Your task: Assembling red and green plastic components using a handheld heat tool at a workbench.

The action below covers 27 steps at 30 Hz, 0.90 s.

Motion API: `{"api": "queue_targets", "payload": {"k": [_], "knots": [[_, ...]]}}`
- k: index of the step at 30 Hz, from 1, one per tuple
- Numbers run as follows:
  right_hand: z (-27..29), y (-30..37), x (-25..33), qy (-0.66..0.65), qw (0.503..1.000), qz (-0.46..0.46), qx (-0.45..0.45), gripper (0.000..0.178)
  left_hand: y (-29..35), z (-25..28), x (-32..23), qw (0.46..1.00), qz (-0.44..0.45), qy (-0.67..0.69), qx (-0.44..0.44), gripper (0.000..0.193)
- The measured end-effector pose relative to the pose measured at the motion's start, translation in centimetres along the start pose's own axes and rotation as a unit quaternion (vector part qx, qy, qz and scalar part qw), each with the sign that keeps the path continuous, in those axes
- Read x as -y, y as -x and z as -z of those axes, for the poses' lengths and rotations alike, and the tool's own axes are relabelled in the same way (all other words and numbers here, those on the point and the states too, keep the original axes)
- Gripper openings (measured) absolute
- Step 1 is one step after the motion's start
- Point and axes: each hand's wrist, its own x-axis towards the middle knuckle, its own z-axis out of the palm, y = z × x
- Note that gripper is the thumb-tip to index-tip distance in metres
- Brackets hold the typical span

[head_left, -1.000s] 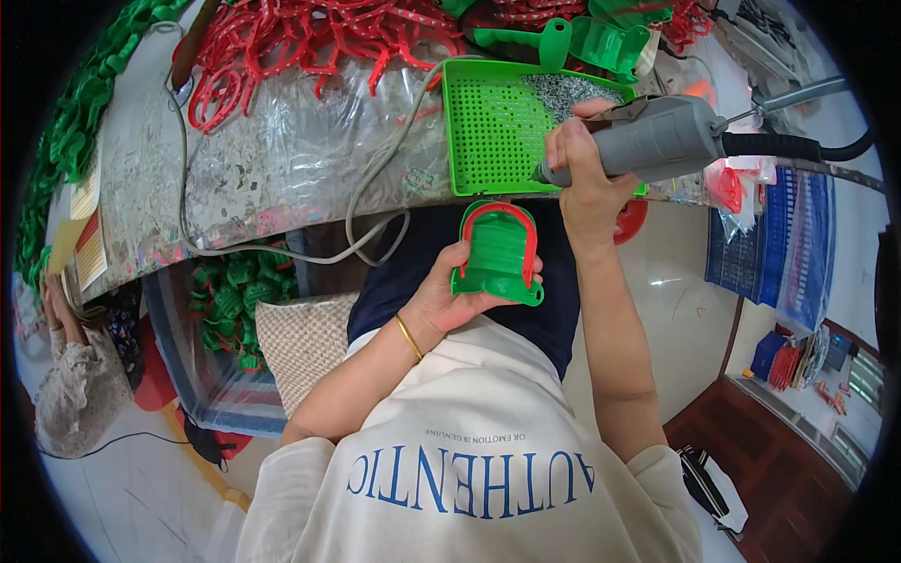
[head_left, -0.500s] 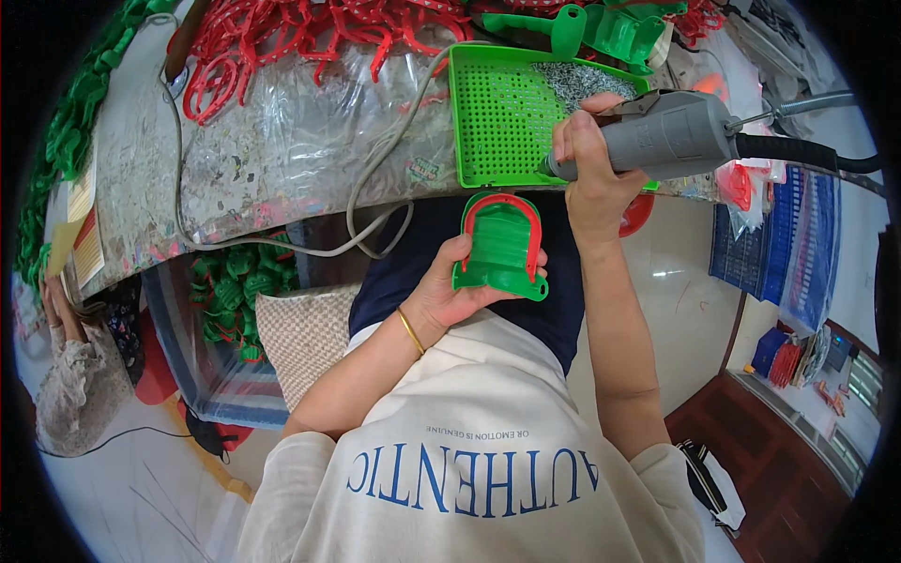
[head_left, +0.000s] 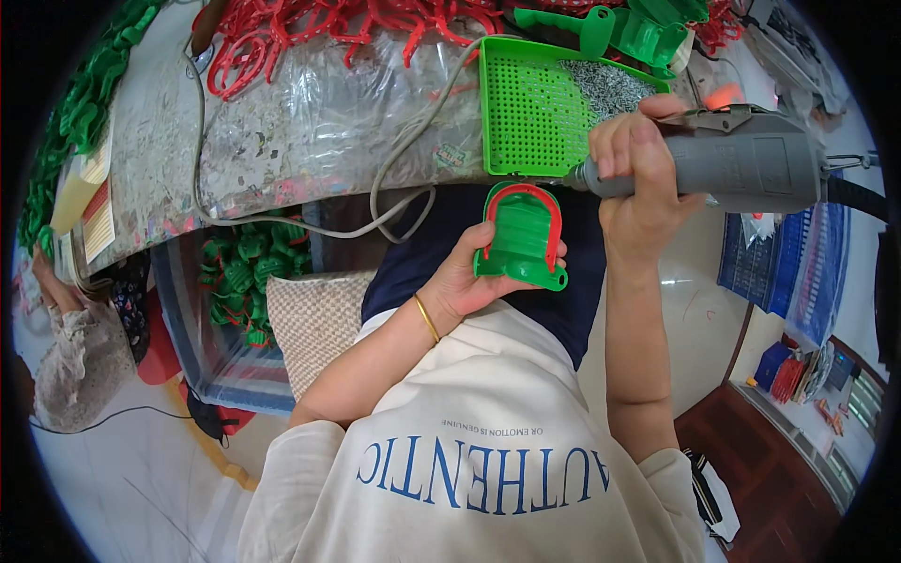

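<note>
My left hand (head_left: 462, 279) grips a green plastic scoop-shaped part (head_left: 522, 231) above my lap, thumb on its left side and fingers around its lower right. A red U-shaped strip (head_left: 553, 218) lies along that part's far edge and sides. My right hand (head_left: 643, 178) is wrapped around a grey electric screwdriver (head_left: 751, 161) held sideways, its tip pointing left. That tip is by the near right edge of a green perforated tray (head_left: 530, 122), just beyond the green part and apart from it. Small silvery screws (head_left: 605, 86) lie heaped in the tray's far right.
Red plastic strips (head_left: 366, 28) pile up along the table's far side, with green parts (head_left: 648, 42) behind the tray. A grey cable (head_left: 199, 141) loops over the table edge. Below left stands a bin (head_left: 188, 347) of green pieces. Another person's arm (head_left: 56, 291) shows at far left.
The whole view has shifted slightly, moving the scene rightward. Relative to the tray, my right hand has brought the screwdriver a little nearer to me. My left hand keeps its hold on the green part.
</note>
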Motion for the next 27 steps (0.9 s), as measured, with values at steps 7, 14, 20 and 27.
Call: {"api": "queue_targets", "payload": {"k": [7, 14, 20, 27], "knots": [[-0.9, 1.2, 0.5, -0.011, 0.999, -0.034, 0.005, 0.021, 0.2, -0.6, 0.0, 1.0, 0.003, -0.009, 0.002, 0.075], [-1.0, 1.1, 0.2, -0.018, 0.999, -0.041, 0.003, 0.021, 0.3, -0.9, 0.2, 1.0, -0.015, -0.016, 0.012, 0.078], [-1.0, 1.4, -0.1, -0.001, 0.999, -0.04, 0.006, 0.02, 0.4, -0.9, 0.3, 0.999, 0.005, -0.047, -0.004, 0.085], [-1.4, 1.5, 0.8, -0.014, 0.999, -0.028, 0.03, 0.015, 0.8, -1.3, 0.4, 0.998, -0.008, -0.057, 0.015, 0.086]]}}
